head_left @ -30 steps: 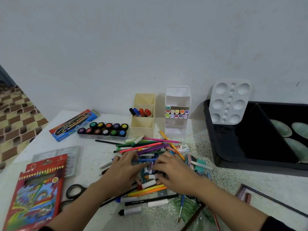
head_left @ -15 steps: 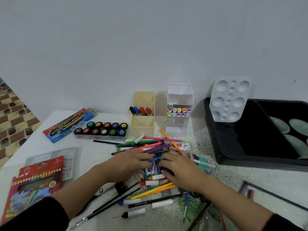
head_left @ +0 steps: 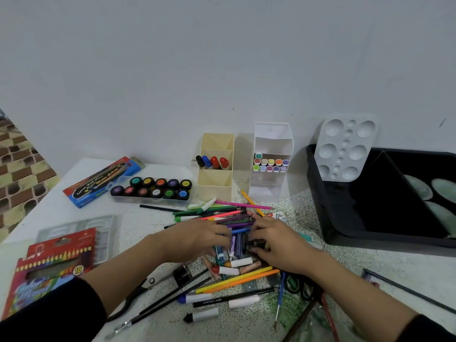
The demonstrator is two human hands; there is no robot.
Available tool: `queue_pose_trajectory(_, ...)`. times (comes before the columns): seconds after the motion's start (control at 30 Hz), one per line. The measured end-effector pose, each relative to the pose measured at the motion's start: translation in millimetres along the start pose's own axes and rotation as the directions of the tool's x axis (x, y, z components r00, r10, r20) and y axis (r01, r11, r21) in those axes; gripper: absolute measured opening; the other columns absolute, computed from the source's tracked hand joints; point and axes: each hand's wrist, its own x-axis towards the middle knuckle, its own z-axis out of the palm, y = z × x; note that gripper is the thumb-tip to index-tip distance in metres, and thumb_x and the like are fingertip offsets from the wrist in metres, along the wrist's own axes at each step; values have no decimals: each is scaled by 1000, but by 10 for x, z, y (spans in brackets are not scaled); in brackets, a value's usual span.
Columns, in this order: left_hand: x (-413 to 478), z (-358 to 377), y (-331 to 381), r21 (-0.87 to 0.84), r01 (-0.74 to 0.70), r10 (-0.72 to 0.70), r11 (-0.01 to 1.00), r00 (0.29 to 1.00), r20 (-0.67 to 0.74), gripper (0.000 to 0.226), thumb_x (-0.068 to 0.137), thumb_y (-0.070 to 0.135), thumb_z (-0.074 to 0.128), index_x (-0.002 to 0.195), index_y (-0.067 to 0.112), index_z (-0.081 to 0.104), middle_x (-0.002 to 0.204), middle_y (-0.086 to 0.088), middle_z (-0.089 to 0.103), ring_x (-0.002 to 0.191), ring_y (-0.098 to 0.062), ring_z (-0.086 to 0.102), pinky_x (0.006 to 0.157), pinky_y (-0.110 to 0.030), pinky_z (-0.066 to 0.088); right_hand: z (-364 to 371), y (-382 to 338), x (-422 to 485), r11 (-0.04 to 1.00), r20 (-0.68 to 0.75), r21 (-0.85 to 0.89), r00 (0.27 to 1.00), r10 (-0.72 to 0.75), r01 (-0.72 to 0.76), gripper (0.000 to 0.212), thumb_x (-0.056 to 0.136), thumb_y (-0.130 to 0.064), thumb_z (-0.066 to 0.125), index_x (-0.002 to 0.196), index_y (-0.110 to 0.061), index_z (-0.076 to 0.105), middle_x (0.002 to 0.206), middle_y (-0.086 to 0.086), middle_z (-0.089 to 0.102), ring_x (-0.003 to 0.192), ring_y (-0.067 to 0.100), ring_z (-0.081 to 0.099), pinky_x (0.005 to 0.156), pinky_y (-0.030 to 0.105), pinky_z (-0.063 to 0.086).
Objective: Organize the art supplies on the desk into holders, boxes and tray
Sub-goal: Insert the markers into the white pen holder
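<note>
I see the left hand [head_left: 197, 239] and right hand [head_left: 280, 244] side by side on the heap of pens and pencils [head_left: 229, 215], fingers curled into it, though I cannot tell whether either grips anything; the cream holder [head_left: 214, 186] and white holder [head_left: 270, 191] stand just behind the heap, and the black tray [head_left: 345, 233] lies to its right.

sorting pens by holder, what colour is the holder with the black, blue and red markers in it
The holder is cream; the head view shows it.

A plain pale grey wall [head_left: 222, 58] fills everything from 9 through 12 to 3 o'clock, evenly lit, with a few small dark marks [head_left: 233, 109]. At 9 o'clock lies a brown-and-olive tiled floor [head_left: 19, 169]. The white worktop [head_left: 345, 275] shows dark speckling toward 5 o'clock.
</note>
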Motion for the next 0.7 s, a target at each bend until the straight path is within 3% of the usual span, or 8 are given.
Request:
queue_pose_trajectory(0.13, -41, 48, -38, -84, 40, -41, 996, 999, 1, 21, 97, 21, 64, 118, 22, 59, 112, 5, 65, 100, -15, 53, 82, -27, 42, -7, 30, -87, 999, -2, 9, 999, 36, -36, 22, 92, -28, 68, 112, -23, 75, 115, -9, 64, 133, 11, 48, 109, 40, 41)
queue_pose_trajectory(0.27, -65, 31, -45, -252, 124, -136, 960, 990, -28, 22, 94, 23, 68, 115, 28, 62, 104, 12, 64, 88, 6, 46, 78, -9, 33, -27, 42, -160, 999, 1, 7, 999, 51, -51, 25, 92, -34, 66, 115, -29, 74, 116, -15, 60, 114, 7, 53, 103, 34, 41)
queue_pose_trajectory(0.37, -75, -37, -23, -424, 137, -199, 895, 974, -106, 26, 93, 23, 71, 119, 28, 69, 110, 16, 64, 86, -8, 59, 76, -18, 46, -73, 46, -176, 997, -5, 33, 998, 69, -69, 26, 93, -33, 66, 117, -30, 73, 109, -13, 60, 104, 8, 54, 93, 32, 47)
queue_pose_trajectory(0.5, -98, -86, 37, -593, 153, -329, 791, 923, -200, 19, 93, 23, 71, 111, 28, 73, 100, 14, 62, 72, -13, 53, 67, -19, 44, -107, 66, -213, 990, 4, 115, 997, 83, -83, 24, 92, -34, 68, 116, -34, 72, 103, -13, 61, 98, 3, 54, 88, 27, 48)
queue_pose_trajectory(0.63, -154, -34, 82, -623, 174, -371, 763, 907, -201, 17, 92, 32, 71, 110, 32, 72, 87, 12, 62, 71, -12, 53, 64, -24, 44, -130, 75, -227, 981, 0, 173, 996, 88, -87, 22, 91, -38, 69, 112, -33, 73, 104, -15, 62, 97, 2, 57, 87, 27, 50)
queue_pose_trajectory(0.7, -166, 6, 132, -604, 177, -378, 777, 898, -224, 18, 93, 35, 69, 110, 32, 72, 87, 17, 63, 73, -10, 55, 65, -19, 42, -144, 75, -227, 971, -26, 217, 994, 108, -100, 22, 92, -41, 68, 112, -32, 73, 103, -17, 63, 96, 0, 59, 86, 26, 51)
